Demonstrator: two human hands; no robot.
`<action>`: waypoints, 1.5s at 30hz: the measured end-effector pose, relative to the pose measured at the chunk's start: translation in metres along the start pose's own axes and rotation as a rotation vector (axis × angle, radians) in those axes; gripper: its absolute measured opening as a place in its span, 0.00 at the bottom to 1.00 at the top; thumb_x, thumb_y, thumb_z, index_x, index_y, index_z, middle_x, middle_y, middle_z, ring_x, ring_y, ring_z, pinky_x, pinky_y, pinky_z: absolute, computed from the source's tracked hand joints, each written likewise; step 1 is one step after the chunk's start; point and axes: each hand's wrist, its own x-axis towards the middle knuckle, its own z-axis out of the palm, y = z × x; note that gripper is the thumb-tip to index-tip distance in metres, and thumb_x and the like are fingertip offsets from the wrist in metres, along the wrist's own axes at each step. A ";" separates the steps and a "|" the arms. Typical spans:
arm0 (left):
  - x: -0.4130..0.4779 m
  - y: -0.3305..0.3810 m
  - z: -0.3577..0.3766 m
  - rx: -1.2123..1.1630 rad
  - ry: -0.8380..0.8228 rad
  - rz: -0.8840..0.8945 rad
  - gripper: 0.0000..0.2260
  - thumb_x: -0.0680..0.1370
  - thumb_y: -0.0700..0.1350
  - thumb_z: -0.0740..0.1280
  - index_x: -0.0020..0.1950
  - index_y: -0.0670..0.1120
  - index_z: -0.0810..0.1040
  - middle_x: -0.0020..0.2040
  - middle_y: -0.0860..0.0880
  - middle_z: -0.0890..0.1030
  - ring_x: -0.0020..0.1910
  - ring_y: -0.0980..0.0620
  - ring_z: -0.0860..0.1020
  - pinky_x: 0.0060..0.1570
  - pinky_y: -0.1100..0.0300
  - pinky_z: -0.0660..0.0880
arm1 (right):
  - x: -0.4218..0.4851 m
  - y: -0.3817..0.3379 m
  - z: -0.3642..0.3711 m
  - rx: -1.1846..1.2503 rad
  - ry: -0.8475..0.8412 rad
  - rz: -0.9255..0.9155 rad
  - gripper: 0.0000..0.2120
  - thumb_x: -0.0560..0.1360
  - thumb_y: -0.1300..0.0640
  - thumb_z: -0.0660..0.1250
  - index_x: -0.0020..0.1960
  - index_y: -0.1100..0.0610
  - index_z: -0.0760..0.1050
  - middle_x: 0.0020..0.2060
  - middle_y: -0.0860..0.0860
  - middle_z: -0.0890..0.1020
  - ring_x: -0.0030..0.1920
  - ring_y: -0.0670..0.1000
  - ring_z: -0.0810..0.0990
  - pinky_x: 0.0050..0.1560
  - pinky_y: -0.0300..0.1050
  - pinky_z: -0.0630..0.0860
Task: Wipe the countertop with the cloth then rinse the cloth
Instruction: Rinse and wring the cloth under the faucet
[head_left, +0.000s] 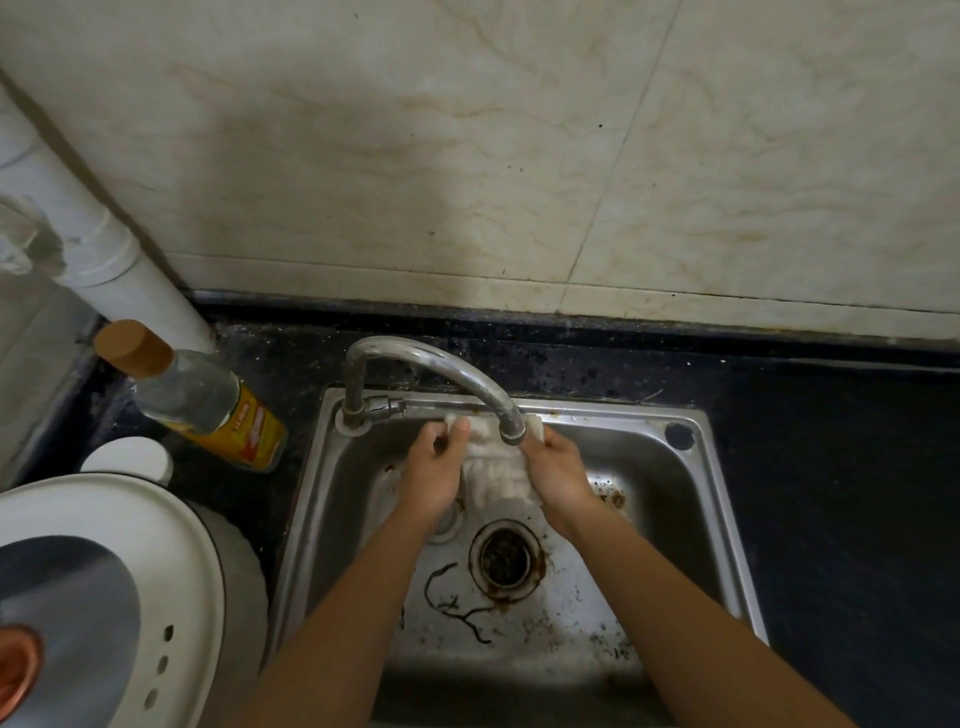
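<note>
We judge the wiping done and the rinse under way: our left hand and right hand pinch the white crumpled cloth stretched beneath the curved steel tap over the stained steel sink.

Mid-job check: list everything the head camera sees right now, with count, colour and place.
cloth: one, white, hanging between both hands under the faucet spout, over the sink
faucet: one, silver, at the sink's back left, spout arching over the basin
sink: one, stainless steel, stained, set in the countertop
drain: one, rusty, in the basin floor
countertop: one, black, around the sink
bottle: one, clear with brown cap and yellow label, left of the sink
pipe: one, white, in the back left corner
round appliance: one, white, lower left
wall tiles: beige, behind the countertop
left hand: pinches the cloth
right hand: grips the cloth
</note>
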 end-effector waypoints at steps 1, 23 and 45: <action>0.001 -0.001 0.001 -0.046 -0.051 -0.059 0.13 0.79 0.54 0.62 0.54 0.45 0.76 0.48 0.47 0.81 0.48 0.50 0.79 0.40 0.60 0.75 | 0.001 -0.001 0.000 0.031 0.012 -0.015 0.10 0.80 0.55 0.62 0.50 0.60 0.78 0.42 0.56 0.85 0.39 0.54 0.85 0.42 0.48 0.82; 0.002 0.013 0.034 -0.172 -0.168 -0.367 0.20 0.80 0.57 0.56 0.47 0.44 0.79 0.36 0.47 0.81 0.35 0.50 0.78 0.36 0.59 0.74 | -0.006 0.021 0.015 -0.795 0.091 -0.511 0.20 0.82 0.47 0.52 0.41 0.58 0.73 0.27 0.49 0.74 0.27 0.48 0.75 0.27 0.41 0.69; -0.004 0.003 0.013 -0.300 -0.026 -0.118 0.10 0.78 0.43 0.65 0.48 0.37 0.80 0.43 0.40 0.83 0.41 0.45 0.82 0.39 0.58 0.79 | 0.005 0.014 -0.010 -0.217 -0.095 -0.243 0.09 0.78 0.59 0.66 0.41 0.62 0.75 0.35 0.54 0.79 0.36 0.49 0.77 0.38 0.42 0.76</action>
